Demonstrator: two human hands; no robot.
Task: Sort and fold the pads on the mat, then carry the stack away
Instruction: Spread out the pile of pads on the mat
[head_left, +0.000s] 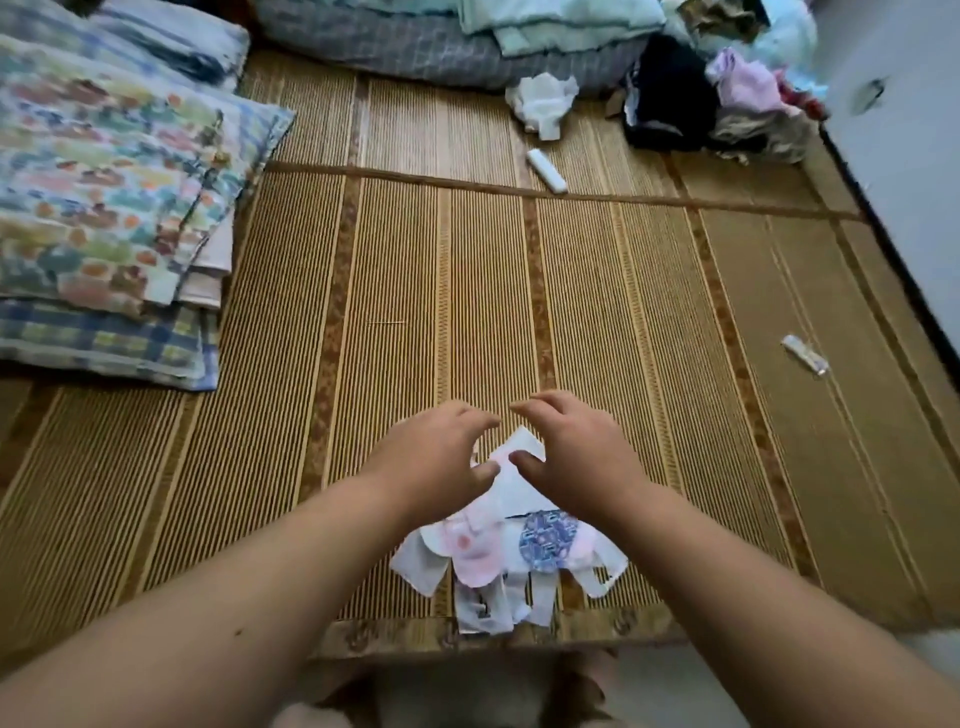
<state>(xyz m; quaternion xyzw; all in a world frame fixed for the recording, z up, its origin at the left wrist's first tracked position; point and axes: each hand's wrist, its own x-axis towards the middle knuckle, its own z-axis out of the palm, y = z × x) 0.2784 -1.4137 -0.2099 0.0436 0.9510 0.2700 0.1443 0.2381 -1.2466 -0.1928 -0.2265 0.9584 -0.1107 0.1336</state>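
Woven mat (623, 291) on floor; folded bedding (104, 208) stacked far left, clothes heap (727, 104) far right, small tube (805, 354) at right. Pads (488, 558) in loose heap near-centre by mat's near edge: pink one left, blue-patterned one (548, 540) right, white ones under. Left hand (441, 457) & right hand (576, 452) side by side over heap's far end, fingers spread, loosely curved, gripping nothing. Thumbs low by white pad; contact unclear.

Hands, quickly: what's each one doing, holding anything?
Left hand: open, fingers loosely curved over the pads, gripping nothing.
Right hand: open, likewise gripping nothing.
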